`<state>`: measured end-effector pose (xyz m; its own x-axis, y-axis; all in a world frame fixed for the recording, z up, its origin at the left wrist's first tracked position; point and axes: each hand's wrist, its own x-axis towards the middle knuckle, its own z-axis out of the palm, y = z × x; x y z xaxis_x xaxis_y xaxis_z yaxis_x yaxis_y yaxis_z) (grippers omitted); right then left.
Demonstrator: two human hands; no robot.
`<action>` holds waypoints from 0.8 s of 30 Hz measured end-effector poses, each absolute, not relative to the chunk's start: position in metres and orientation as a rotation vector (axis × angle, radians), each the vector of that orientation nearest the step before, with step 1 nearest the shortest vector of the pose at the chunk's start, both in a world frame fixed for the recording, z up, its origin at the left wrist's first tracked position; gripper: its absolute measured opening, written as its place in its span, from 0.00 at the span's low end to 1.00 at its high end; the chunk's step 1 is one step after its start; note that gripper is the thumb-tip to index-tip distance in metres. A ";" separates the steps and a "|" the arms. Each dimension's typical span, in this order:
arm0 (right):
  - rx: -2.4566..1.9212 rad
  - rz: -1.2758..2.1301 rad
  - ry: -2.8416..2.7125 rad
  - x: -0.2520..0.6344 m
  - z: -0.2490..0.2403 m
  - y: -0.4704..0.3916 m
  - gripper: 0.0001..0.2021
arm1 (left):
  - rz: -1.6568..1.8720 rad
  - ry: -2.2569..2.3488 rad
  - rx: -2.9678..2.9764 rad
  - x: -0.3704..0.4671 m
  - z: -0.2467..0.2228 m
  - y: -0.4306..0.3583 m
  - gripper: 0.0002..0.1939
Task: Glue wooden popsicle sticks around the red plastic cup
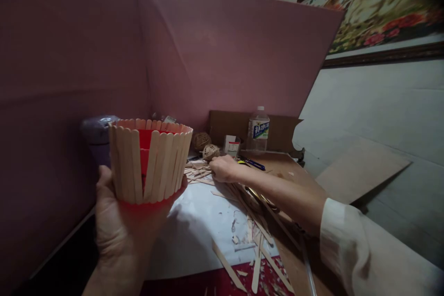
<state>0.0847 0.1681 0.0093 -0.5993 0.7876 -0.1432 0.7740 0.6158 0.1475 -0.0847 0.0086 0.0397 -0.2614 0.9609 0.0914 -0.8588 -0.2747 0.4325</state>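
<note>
My left hand is wrapped round the base of a red plastic cup and holds it up, upright. Craft sticks stand side by side around the cup's outside, with a V-shaped gap at the front where red shows through. Across the table, my right hand reaches down at a pile of loose craft sticks. Its fingers are curled together, and whatever they hold is hidden. Just behind that hand lie two balls of twine.
A water bottle and a small clear box stand at the back. A blue-handled tool lies on the brown board. Cut sticks and shavings litter the white sheet. Pink panels wall the left and back.
</note>
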 end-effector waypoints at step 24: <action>1.941 -0.136 2.710 0.098 0.052 0.170 0.14 | 1.828 0.383 0.443 -0.085 0.040 0.010 0.23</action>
<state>0.0985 0.1698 0.0523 -0.3107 0.9442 0.1097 0.9284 0.3262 -0.1778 -0.0854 0.0103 0.0405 -0.2699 0.9569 0.1072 -0.8335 -0.2879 0.4717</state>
